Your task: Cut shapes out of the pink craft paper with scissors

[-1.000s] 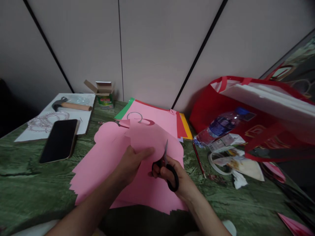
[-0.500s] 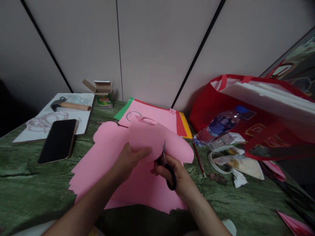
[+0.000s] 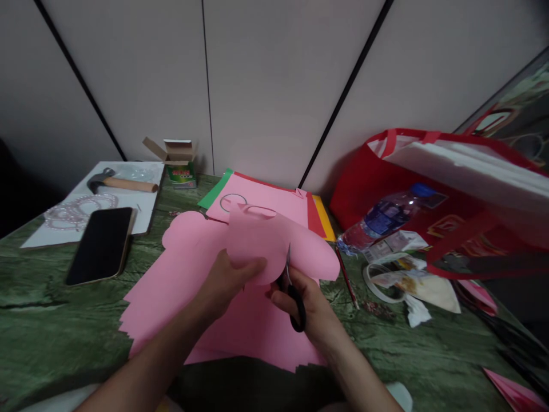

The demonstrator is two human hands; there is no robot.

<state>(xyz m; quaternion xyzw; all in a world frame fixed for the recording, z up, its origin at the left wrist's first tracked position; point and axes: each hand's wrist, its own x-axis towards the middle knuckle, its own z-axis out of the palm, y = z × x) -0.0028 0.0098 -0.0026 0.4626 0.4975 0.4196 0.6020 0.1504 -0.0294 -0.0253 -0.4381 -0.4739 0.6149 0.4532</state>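
Note:
My left hand [image 3: 229, 280] pinches the lower left edge of a curled pink paper sheet [image 3: 257, 243], its thumb lying over the front. My right hand [image 3: 302, 297] grips a pair of black-handled scissors [image 3: 295, 300], whose blades point up at a cut in that sheet. To the right of the blades the paper bends away in a rounded flap. Beneath both hands, larger pink sheets [image 3: 171, 292] with stepped, scalloped edges lie on the green table. The fingers behind the held sheet are hidden.
On the left lie a black phone [image 3: 103, 246], a hammer [image 3: 124, 183] and a beaded strand [image 3: 77, 212]. Behind are a small open box [image 3: 180, 169] and coloured paper [image 3: 274, 197]. A pencil [image 3: 346, 277], a water bottle [image 3: 386, 217], tape [image 3: 381, 283] and a red bag [image 3: 355, 177] occupy the right.
The cut edge of the held sheet has shifted slightly right and down, its lower edge now rounder. Both hands keep their grips in nearly the same place.

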